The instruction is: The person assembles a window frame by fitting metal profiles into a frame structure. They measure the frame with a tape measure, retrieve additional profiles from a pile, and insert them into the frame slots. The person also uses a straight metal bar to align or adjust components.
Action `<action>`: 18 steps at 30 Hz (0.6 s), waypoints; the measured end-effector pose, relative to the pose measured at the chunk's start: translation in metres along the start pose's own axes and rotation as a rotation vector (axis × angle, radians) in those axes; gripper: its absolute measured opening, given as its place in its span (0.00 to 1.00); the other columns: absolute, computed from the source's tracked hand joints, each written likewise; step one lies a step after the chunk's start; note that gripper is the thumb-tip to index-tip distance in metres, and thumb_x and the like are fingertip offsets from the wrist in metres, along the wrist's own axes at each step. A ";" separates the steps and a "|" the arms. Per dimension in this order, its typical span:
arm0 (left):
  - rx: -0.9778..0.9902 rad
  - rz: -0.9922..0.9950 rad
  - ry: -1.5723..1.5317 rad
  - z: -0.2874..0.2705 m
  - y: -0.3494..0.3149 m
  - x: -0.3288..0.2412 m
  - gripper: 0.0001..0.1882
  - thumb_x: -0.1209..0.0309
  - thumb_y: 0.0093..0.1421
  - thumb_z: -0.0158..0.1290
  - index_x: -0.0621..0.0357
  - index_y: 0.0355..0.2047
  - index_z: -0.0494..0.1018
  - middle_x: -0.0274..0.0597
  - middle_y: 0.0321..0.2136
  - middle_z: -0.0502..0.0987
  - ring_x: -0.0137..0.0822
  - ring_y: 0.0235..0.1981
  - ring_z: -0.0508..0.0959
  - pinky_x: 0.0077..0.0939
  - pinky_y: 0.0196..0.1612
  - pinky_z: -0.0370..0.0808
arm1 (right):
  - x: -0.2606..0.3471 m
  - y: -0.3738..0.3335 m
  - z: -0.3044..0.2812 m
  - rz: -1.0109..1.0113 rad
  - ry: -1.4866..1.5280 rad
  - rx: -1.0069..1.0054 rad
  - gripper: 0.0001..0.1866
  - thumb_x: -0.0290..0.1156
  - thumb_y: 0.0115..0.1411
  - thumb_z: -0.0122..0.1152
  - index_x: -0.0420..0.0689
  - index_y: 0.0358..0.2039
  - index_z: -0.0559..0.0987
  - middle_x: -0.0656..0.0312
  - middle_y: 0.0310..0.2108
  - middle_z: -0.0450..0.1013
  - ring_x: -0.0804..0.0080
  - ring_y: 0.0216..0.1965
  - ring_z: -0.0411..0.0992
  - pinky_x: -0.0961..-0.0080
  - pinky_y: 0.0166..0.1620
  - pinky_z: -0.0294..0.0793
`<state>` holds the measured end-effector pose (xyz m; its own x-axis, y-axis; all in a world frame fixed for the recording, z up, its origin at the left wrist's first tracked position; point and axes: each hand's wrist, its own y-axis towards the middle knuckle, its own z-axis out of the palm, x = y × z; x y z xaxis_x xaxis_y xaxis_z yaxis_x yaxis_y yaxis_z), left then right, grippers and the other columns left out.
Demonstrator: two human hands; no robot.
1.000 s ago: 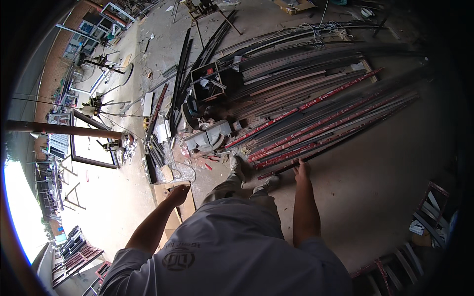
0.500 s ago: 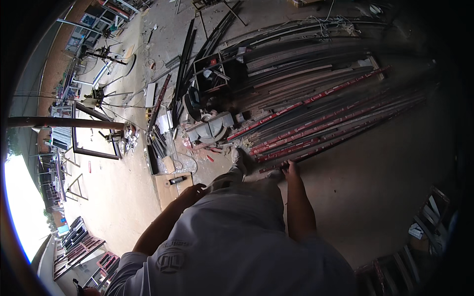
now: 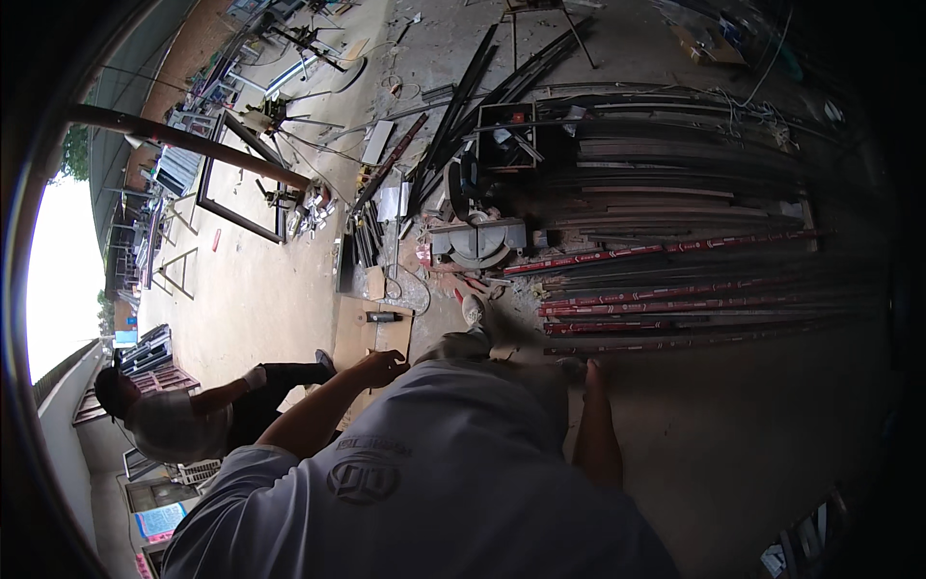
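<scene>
Left hand point(image 3: 382, 368) loosely uncurled — right hand point(image 3: 596, 380), dim near red bars point(image 3: 617, 328), grip unclear

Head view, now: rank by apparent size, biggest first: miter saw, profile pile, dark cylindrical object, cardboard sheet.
1. Profile pile
2. Cardboard sheet and miter saw: too alike to rank, the sheet being partly covered
3. Dark cylindrical object

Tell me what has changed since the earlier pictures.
The view has swung: the miter saw sits farther right in it. A co-worker has come into view at lower left. The left hand has drawn in toward the body, clear of the dark tool; whether the right hand grips anything is too dark to tell. The saw and long bars lie as before.
</scene>
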<state>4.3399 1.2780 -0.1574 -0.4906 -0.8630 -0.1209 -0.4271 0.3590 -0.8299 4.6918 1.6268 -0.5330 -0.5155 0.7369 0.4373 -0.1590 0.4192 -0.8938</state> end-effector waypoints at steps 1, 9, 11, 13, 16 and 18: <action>-0.014 0.015 -0.033 0.000 0.003 0.003 0.30 0.45 0.67 0.52 0.56 0.57 0.73 0.49 0.39 0.84 0.48 0.42 0.84 0.41 0.50 0.78 | -0.008 -0.009 0.002 -0.099 0.035 0.008 0.22 0.39 0.69 0.51 0.40 0.58 0.75 0.57 0.50 0.74 0.61 0.51 0.72 0.62 0.52 0.70; -0.074 0.148 -0.178 -0.016 0.054 0.003 0.27 0.48 0.68 0.49 0.55 0.56 0.74 0.52 0.44 0.83 0.52 0.47 0.82 0.44 0.53 0.76 | -0.026 -0.060 -0.021 -0.341 -1.539 0.188 0.40 0.53 0.56 0.74 0.44 0.63 0.72 0.52 0.64 0.67 0.55 0.61 0.68 0.60 0.58 0.75; -0.114 0.207 -0.191 -0.019 0.075 0.021 0.24 0.50 0.68 0.49 0.53 0.54 0.75 0.52 0.42 0.83 0.52 0.45 0.82 0.44 0.50 0.77 | -0.009 -0.076 -0.008 -0.296 -1.770 0.194 0.34 0.48 0.59 0.71 0.42 0.61 0.74 0.50 0.60 0.71 0.56 0.58 0.71 0.59 0.57 0.76; -0.124 0.223 -0.207 -0.027 0.105 0.050 0.19 0.55 0.68 0.50 0.51 0.51 0.78 0.53 0.40 0.83 0.52 0.43 0.83 0.44 0.48 0.77 | 0.015 -0.096 0.011 -0.203 -1.745 0.179 0.28 0.42 0.63 0.68 0.40 0.59 0.76 0.48 0.55 0.74 0.57 0.54 0.74 0.59 0.55 0.77; -0.260 0.275 -0.362 -0.032 0.147 0.111 0.13 0.65 0.66 0.51 0.54 0.45 0.80 0.47 0.39 0.84 0.46 0.40 0.83 0.40 0.46 0.79 | 0.059 -0.126 0.038 -0.100 -1.146 0.055 0.24 0.36 0.66 0.63 0.37 0.59 0.75 0.46 0.52 0.77 0.58 0.49 0.77 0.59 0.51 0.78; -0.331 0.438 -0.421 -0.034 0.167 0.165 0.14 0.75 0.58 0.49 0.54 0.41 0.82 0.43 0.37 0.85 0.40 0.39 0.84 0.36 0.43 0.79 | 0.096 -0.141 0.061 -0.482 -1.107 -0.038 0.25 0.34 0.65 0.60 0.35 0.60 0.74 0.46 0.51 0.78 0.58 0.47 0.78 0.62 0.50 0.77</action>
<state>4.1617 1.2072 -0.2975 -0.3628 -0.6543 -0.6635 -0.4994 0.7376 -0.4544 4.6134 1.6059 -0.3713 -0.8550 -0.3449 0.3872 -0.5185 0.5548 -0.6507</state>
